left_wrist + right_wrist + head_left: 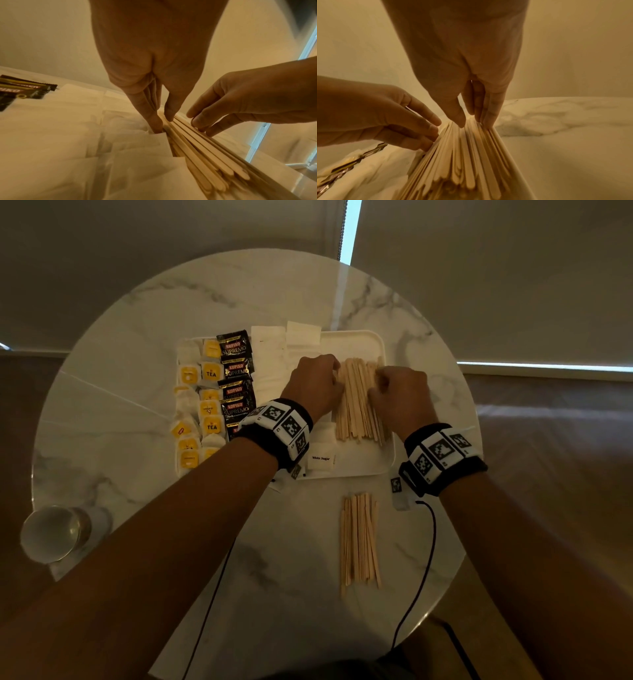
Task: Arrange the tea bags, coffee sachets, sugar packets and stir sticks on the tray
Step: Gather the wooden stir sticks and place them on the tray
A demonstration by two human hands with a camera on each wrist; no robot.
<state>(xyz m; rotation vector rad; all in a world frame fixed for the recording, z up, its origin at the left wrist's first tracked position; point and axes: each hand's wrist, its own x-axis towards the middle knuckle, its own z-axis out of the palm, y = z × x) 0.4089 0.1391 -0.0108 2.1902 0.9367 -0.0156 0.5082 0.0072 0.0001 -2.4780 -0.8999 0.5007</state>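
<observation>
Loose stir sticks (359, 537) on desk (281, 594), short of both hands. On tray (359, 465): stick pile (358, 402), left hand (313, 386) and right hand (399, 397) flanking it, fingers (155, 121) straight, close together, tips pressing its sides. Left of fingers: sugar packets (270, 347), coffee sachets (236, 371), tea bags (197, 405).

Dim, warm-tinted, blurry wrist views

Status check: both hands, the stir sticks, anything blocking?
Left hand and right hand press straight fingers against stir sticks on tray from both sides. Second bundle waits on table. Nothing blocking.
</observation>
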